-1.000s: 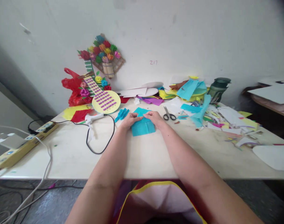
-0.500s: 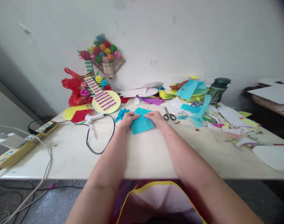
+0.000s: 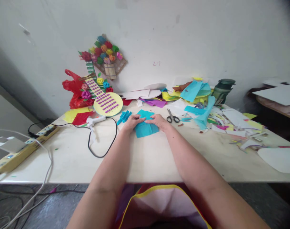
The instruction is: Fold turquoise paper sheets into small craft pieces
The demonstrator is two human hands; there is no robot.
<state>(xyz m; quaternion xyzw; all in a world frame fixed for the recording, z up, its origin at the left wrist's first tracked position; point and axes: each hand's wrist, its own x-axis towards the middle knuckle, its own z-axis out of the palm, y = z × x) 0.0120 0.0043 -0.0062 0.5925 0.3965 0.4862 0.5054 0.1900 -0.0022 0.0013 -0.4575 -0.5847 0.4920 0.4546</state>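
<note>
Between my two hands is a piece of blue paper [image 3: 146,130], held just above the table. My left hand [image 3: 132,122] pinches its left side, and my right hand [image 3: 159,121] pinches its right side, with the thumbs close together over the middle. Small folded blue paper pieces [image 3: 124,117] lie just left of my left hand. Scissors with black handles [image 3: 172,119] rest to the right of my right hand.
A glue gun [image 3: 96,120] with a looped black cord lies left, before a yellow paper guitar [image 3: 108,104]. A power strip [image 3: 25,149] is far left. Paper scraps [image 3: 232,122] and a green bottle [image 3: 223,91] are on the right.
Both thumbs have moved inward along the blue paper and are closer together. The paper has shifted very slightly to the right.
</note>
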